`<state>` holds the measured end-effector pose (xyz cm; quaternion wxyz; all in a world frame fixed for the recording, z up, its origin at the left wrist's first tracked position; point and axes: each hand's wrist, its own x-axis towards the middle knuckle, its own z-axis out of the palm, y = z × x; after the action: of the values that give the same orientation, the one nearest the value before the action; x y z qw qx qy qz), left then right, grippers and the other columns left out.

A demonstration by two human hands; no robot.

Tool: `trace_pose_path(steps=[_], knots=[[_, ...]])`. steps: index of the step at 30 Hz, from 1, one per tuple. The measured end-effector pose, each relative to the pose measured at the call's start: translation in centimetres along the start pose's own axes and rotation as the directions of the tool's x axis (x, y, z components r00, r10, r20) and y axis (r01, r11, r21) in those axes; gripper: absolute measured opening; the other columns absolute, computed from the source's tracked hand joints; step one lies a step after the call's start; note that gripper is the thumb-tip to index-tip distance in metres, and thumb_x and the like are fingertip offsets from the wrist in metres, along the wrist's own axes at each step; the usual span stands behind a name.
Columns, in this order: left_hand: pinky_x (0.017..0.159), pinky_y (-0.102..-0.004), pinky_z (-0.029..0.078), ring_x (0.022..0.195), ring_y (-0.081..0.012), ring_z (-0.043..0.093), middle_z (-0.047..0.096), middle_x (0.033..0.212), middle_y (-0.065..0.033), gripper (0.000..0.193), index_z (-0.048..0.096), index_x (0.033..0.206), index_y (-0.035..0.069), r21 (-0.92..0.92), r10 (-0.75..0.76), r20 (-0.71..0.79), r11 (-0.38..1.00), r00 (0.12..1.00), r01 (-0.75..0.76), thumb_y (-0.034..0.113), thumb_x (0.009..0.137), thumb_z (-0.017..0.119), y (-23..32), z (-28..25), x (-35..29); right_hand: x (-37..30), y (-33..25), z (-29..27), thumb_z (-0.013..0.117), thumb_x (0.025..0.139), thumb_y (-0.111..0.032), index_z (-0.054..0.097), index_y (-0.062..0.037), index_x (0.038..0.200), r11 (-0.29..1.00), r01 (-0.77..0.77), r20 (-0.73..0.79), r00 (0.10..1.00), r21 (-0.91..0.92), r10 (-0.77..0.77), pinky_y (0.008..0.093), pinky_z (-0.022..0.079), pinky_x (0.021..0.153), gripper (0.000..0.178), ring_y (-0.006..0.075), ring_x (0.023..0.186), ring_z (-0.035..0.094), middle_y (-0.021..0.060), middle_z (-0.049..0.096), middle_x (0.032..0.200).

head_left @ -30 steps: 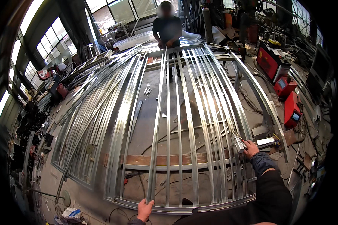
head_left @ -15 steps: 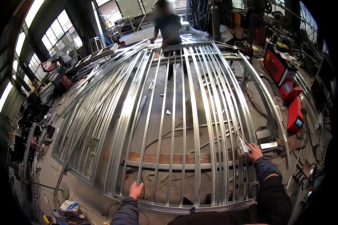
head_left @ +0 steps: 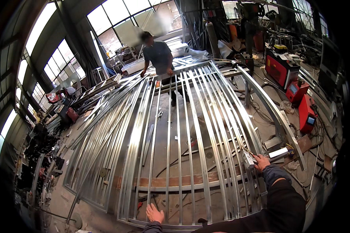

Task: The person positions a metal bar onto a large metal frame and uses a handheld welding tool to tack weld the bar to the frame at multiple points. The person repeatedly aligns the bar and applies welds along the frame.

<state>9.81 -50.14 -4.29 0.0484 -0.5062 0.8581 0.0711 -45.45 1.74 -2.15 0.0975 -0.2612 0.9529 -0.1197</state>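
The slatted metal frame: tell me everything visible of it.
The slatted metal frame looks like bare, shiny silver metal: long, slim bars run side by side toward the far end, with open gaps between them. It lies roughly flat, a brown strip crossing beneath and floor showing through. The left hand, fingers spread, is over the bars' near ends; contact is unclear. The right hand is at its right side, a co-worker's hand at the far end.

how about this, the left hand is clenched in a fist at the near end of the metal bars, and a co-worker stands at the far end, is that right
Not quite: the left hand is open with its fingers spread, not clenched, at the near end of the metal bars, as the head view shows. A co-worker does stand at the far end.
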Motion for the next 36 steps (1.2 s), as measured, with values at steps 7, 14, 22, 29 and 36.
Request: trace_pose_path(steps=[7, 14, 22, 29, 36], knots=[[0.133, -0.0546, 0.019, 0.164, -0.0411, 0.023, 0.032, 0.174, -0.0222, 0.105, 0.034, 0.17, 0.008, 0.138, -0.119, -0.023, 0.983, 0.993, 0.121, 0.067, 0.091, 0.07, -5.1, 5.5, -5.1, 0.0, -0.2, 0.0, 0.078, 0.094, -0.034, 0.05, -0.0158, 0.157, 1.0, 0.015, 0.016, 1.0, -0.009, -0.014, 0.05, 0.049, 0.11, 0.071, 0.0421, 0.129, 0.058, 0.0178, 0.056, 0.145], [0.133, -0.0572, 0.017, 0.163, -0.0355, 0.028, 0.026, 0.177, -0.019, 0.099, 0.033, 0.171, 0.012, 0.146, -0.215, 0.625, 0.976, 0.751, 0.158, 0.077, 0.097, 0.049, -5.6, 2.4, 3.1, -0.2, 0.7, -0.1, 0.077, 0.096, -0.037, 0.047, -0.0162, 0.16, 0.999, 0.007, 0.014, 1.0, -0.041, -0.007, 0.0506, 0.048, 0.109, 0.074, 0.0412, 0.126, 0.059, 0.017, 0.055, 0.145], [0.129, -0.0524, 0.029, 0.154, -0.0413, 0.038, 0.044, 0.165, -0.0243, 0.071, 0.055, 0.153, 0.001, -0.252, 0.0, 0.03, 0.968, 1.0, 0.007, 0.042, 0.098, 0.073, -2.5, -1.7, -6.5, 0.0, 1.0, 1.0, 0.077, 0.096, -0.037, 0.05, -0.0159, 0.155, 0.998, 0.064, -0.065, 0.996, -0.006, -0.064, 0.0519, 0.049, 0.103, 0.068, 0.0418, 0.12, 0.061, 0.0166, 0.057, 0.137], [0.126, -0.0509, 0.034, 0.153, -0.0441, 0.04, 0.05, 0.16, -0.0263, 0.076, 0.051, 0.155, -0.002, -0.328, 0.204, 0.071, 0.929, 0.976, -0.17, 0.043, 0.098, 0.072, 0.4, 4.4, -14.3, 0.2, 0.6, 0.9, 0.076, 0.096, -0.036, 0.048, -0.018, 0.157, 0.998, 0.064, -0.057, 0.996, -0.019, -0.065, 0.0518, 0.05, 0.103, 0.069, 0.0404, 0.121, 0.062, 0.0161, 0.057, 0.137], [0.123, -0.0477, 0.037, 0.146, -0.0389, 0.049, 0.058, 0.152, -0.0215, 0.053, 0.057, 0.151, 0.001, -0.624, 0.172, -0.02, 0.768, 0.985, -0.146, 0.036, 0.111, 0.054, 5.9, 1.3, -13.4, 0.3, 0.7, 0.7, 0.076, 0.097, -0.037, 0.045, -0.0167, 0.161, 0.998, 0.047, -0.034, 0.998, -0.033, -0.048, 0.0523, 0.051, 0.105, 0.074, 0.0429, 0.121, 0.061, 0.0165, 0.054, 0.147]])
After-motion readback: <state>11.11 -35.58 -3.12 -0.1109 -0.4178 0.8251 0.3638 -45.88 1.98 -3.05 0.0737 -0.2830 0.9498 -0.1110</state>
